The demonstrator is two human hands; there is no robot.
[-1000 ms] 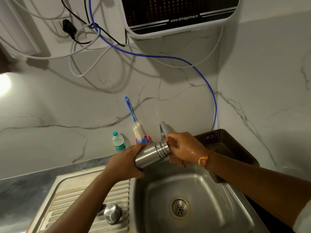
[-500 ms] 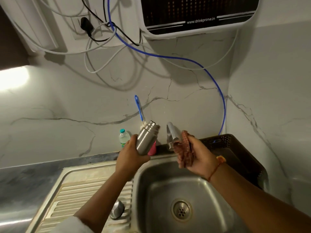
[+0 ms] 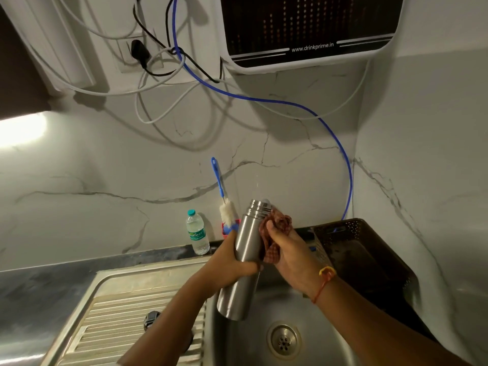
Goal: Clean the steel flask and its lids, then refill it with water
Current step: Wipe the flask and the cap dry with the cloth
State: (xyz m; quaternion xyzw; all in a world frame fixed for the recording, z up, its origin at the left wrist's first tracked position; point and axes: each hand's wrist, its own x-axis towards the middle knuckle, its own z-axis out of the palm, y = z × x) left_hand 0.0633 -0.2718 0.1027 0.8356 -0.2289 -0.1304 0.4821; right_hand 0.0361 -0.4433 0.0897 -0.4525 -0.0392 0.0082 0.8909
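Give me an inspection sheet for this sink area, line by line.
Surface: steel sink with ribbed drainboard, set in a dark counter.
Job's things: steel flask held tilted, neck up, over the sink; checked cloth against its side; steel cap on the drainboard, partly hidden by an arm.
Clutter: plastic water bottle, bottle brush leaning on the wall, dark basket right of the sink.
Hands: left hand grips the flask's body; right hand holds the cloth.
Cables: blue hose, white cables and a black plug on the wall.
Surroundings: marbled wall, water purifier above.
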